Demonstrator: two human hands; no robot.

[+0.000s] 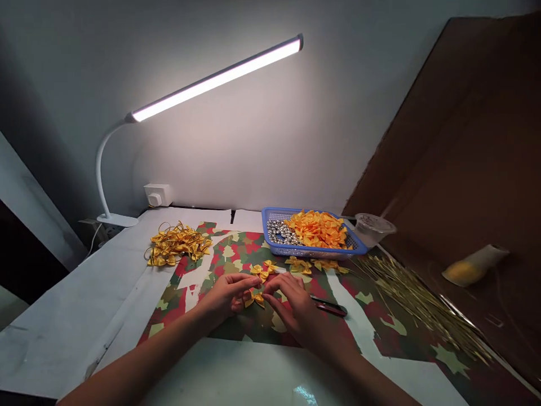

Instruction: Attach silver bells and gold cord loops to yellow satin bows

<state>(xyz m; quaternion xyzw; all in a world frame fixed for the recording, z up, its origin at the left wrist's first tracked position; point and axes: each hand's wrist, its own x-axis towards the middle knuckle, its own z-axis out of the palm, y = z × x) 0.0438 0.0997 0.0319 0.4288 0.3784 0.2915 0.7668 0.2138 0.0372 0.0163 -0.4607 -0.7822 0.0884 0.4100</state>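
Observation:
Just above the camouflage-patterned sheet, my left hand (230, 294) is closed in a pinch at a small yellow ribbon bow (256, 299). From the other side my right hand (291, 301) pinches with thumb and forefinger close to the bow's right edge; whatever is in that pinch is too small to make out. More yellow bows (264, 272) lie just beyond my fingertips. Beside my right hand is a dark, slim tool, perhaps scissors or tweezers (332, 307), partly hidden by the hand.
A blue basket (274, 251) at the back holds orange-yellow bows (316, 228) and silver beads (282, 232). Bows with gold cords (177, 243) are heaped at left. Long gold-green cords (422, 299) lie at right near a clear tub (374, 228). A lit lamp (220, 78) hangs above.

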